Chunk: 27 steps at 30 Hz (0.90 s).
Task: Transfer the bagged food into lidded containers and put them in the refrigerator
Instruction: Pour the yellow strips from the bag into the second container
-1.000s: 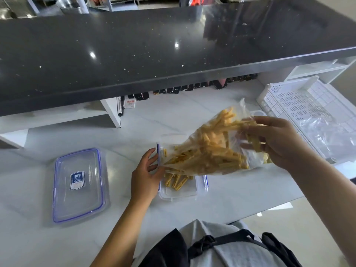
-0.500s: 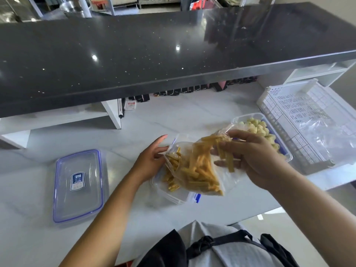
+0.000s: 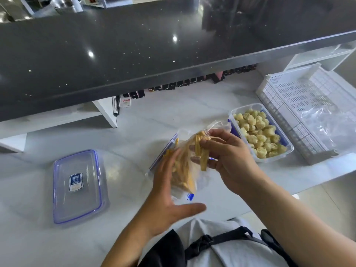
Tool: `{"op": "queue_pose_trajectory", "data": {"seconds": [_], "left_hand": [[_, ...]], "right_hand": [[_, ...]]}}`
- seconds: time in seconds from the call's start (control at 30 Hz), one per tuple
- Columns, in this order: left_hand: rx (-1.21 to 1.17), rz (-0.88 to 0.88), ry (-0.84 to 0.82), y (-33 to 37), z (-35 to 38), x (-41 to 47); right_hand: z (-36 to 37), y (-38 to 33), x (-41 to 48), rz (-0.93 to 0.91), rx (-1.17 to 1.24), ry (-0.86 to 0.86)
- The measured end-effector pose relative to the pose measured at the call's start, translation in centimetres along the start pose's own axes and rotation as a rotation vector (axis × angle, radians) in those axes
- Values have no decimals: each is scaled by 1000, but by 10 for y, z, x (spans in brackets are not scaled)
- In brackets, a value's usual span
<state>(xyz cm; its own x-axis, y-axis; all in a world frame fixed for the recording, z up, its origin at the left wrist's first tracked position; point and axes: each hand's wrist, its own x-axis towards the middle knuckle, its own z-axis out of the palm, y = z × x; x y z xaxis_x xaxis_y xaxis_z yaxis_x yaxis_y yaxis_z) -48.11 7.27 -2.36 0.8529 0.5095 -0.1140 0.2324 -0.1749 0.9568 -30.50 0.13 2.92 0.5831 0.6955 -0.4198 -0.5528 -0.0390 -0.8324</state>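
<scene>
Left hand [image 3: 165, 191] risen beside bag [image 3: 184, 170], right hand [image 3: 231, 160] pinching it over container [image 3: 163, 151]

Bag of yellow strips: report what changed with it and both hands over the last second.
The right hand keeps pinching the bag of yellow strips but has swung it from sideways to more upright over the open container. The left hand left the container's rim and now presses flat against the bag. The lid, the tub of pale lumps and the white basket stayed put.

Counter [image 3: 131, 160] gap between lid [image 3: 77, 186] and bag [image 3: 185, 176] — dark shelf [image 3: 134, 54] overhead behind, basket [image 3: 300, 97] right
</scene>
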Motion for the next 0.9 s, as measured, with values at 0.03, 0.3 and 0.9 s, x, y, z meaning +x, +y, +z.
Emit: {"op": "queue_pose_trajectory", "data": {"seconds": [0.03, 0.3, 0.9], "left_hand": [[136, 26, 48, -3, 10, 0], [34, 61, 656, -1, 2, 20], [-332, -251, 665, -16, 11, -8]], "right_hand": [[1, 1, 0, 1, 0, -32], [-17, -7, -1, -404, -510, 4], [-39, -28, 93, -376, -725, -272]]}}
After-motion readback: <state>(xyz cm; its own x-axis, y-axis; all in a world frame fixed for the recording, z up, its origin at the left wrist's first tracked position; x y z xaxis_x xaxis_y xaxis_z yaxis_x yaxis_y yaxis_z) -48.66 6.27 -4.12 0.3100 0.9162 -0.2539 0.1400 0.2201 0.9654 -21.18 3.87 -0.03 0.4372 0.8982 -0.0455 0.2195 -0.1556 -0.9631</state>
